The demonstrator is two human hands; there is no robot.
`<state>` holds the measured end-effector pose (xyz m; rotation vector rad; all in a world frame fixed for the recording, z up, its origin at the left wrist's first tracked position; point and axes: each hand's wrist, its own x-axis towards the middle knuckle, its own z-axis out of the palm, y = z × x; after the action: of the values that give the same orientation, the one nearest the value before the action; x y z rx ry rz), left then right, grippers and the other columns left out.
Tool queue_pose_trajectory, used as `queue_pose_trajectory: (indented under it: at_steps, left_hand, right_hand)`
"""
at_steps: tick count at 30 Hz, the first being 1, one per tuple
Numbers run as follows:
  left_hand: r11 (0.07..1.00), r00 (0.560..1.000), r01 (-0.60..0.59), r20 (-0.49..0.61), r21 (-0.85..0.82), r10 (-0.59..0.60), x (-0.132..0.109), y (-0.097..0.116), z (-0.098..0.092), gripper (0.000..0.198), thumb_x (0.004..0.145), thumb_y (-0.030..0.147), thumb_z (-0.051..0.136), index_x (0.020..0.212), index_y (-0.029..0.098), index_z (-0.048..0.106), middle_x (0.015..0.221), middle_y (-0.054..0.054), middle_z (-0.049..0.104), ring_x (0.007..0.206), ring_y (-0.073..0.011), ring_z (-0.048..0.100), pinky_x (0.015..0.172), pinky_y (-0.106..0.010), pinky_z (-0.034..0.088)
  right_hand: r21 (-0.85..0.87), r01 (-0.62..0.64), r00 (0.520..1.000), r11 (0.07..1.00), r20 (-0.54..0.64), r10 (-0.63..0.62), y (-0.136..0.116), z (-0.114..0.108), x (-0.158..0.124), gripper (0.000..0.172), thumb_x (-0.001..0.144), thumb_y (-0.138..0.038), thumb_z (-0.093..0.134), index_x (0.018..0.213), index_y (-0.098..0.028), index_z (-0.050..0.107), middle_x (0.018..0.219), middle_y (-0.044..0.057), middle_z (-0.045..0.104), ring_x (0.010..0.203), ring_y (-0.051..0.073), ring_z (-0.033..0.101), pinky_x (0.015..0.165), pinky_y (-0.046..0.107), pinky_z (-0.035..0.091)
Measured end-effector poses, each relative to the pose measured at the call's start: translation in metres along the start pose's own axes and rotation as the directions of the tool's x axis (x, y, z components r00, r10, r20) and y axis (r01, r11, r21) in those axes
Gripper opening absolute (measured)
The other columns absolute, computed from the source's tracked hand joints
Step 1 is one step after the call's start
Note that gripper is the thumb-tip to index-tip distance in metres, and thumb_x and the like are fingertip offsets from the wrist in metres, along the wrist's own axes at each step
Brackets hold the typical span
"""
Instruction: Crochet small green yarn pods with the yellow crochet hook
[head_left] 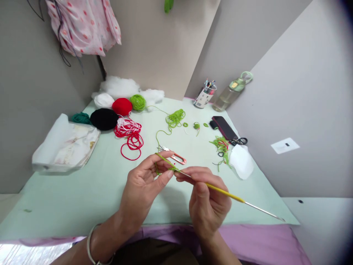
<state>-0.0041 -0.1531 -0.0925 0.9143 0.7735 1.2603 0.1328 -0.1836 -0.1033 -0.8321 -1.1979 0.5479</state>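
My right hand point(208, 200) is closed around a crochet hook point(224, 192) with a yellow grip and metal ends. Its working tip meets a small piece of green crochet point(174, 169), which my left hand point(146, 184) pinches between thumb and fingers. Green yarn point(165, 160) is stretched over my left index finger. From there a strand runs back across the table to a loose green heap point(175, 118) and a green yarn ball point(138, 102). Just beyond my fingers lie orange-handled thread snips point(178, 158), partly hidden by my left hand.
Red point(122, 106), black point(104, 119) and white yarn balls sit at the back left, before white stuffing point(120, 87). To the right are a phone point(224, 127), black-handled scissors point(239, 141), yarn scraps point(221, 147), a pen cup point(204, 96) and a bottle point(229, 95). Small green crocheted pieces point(196, 126) lie mid-table.
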Motion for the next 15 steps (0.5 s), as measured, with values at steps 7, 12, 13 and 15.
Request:
queue_pose_trajectory:
  at_steps: [7,12,13,15]
  left_hand:
    - [0.997,0.997,-0.053,-0.046,0.052,0.055,-0.0013,-0.0007,-0.0001,0.027,0.089,0.018,0.084,0.113,0.029,0.082,0.089,0.003,0.081,0.092,-0.0117,0.075,0.089,-0.019,0.059]
    - [0.945,0.974,-0.2,-0.048,0.26,0.22,-0.0038,-0.0052,-0.0022,0.028,0.09,0.012,0.08,0.108,0.032,0.083,0.096,0.003,0.08,0.093,-0.0138,0.074,0.091,-0.023,0.059]
    - [0.902,0.955,-0.267,-0.033,0.339,0.295,-0.0041,-0.0064,-0.0031,0.03,0.09,0.009,0.078,0.108,0.032,0.084,0.097,0.003,0.08,0.094,-0.0147,0.074,0.091,-0.024,0.059]
    - [0.763,0.884,-0.427,0.049,0.484,0.464,-0.0036,-0.0082,-0.0056,0.039,0.089,0.003,0.074,0.111,0.033,0.084,0.098,0.001,0.081,0.093,-0.0169,0.074,0.089,-0.028,0.06]
  right_hand:
    - [0.015,0.007,1.0,1.0,-0.013,-0.007,0.0001,0.0006,0.0,0.021,0.107,-0.018,0.057,0.111,-0.024,0.077,0.099,0.007,0.078,0.087,0.021,0.074,0.067,0.037,0.069]
    - [-0.076,0.051,0.999,0.996,0.009,-0.05,0.001,-0.0002,-0.0025,0.025,0.106,-0.014,0.056,0.114,-0.025,0.077,0.1,0.007,0.079,0.091,0.021,0.074,0.068,0.037,0.07]
    - [-0.117,0.078,0.997,0.99,0.033,-0.075,0.001,-0.0007,-0.0032,0.026,0.105,-0.012,0.056,0.115,-0.026,0.077,0.1,0.007,0.08,0.093,0.022,0.075,0.069,0.038,0.07]
    - [-0.191,0.149,0.988,0.97,0.076,-0.137,0.0012,-0.0016,-0.0041,0.029,0.104,-0.01,0.058,0.117,-0.026,0.077,0.102,0.008,0.081,0.094,0.022,0.077,0.071,0.039,0.07]
